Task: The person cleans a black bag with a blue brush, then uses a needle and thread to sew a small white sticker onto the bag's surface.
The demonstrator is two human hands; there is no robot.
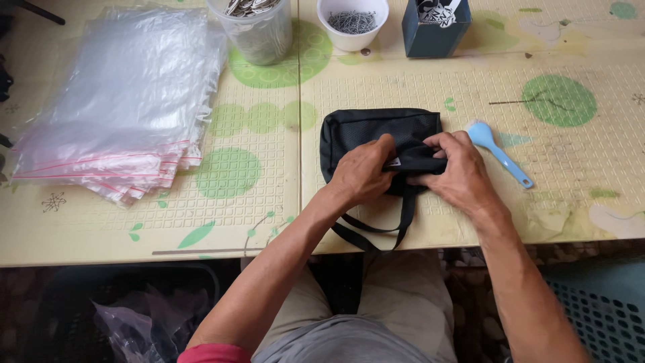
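Near edge: grey trousers and a grey shirt hem are seen below the desk, with a crumpled clear plastic bag at the lower left and a perforated blue crate at the lower right.
Strap: a black strap is seen looping from the pouch over the desk's near edge.
Left hand: the left hand is laid on the lower middle of the black pouch; its grip is closed, fabric being pinched between thumb and fingers.
Right hand: the right hand is set on the pouch's right lower part, just beside the left hand; its grip is also closed on a fold of the black fabric.
Pouch: the black pouch is laid flat on the desk, close to the near edge and slightly right of centre, under both hands; a small pale tag is seen between the hands.
Spoon: a light blue plastic spoon is laid just right of the right hand, its bowl nearest the pouch and its handle angled toward the near right.
Bags: a stack of clear zip bags with red seal lines is spread at the left, well apart from the pouch.
Far row: a clear plastic cup of small metal pieces, a white bowl of thin metal bits and a dark blue box are stood along the far edge.
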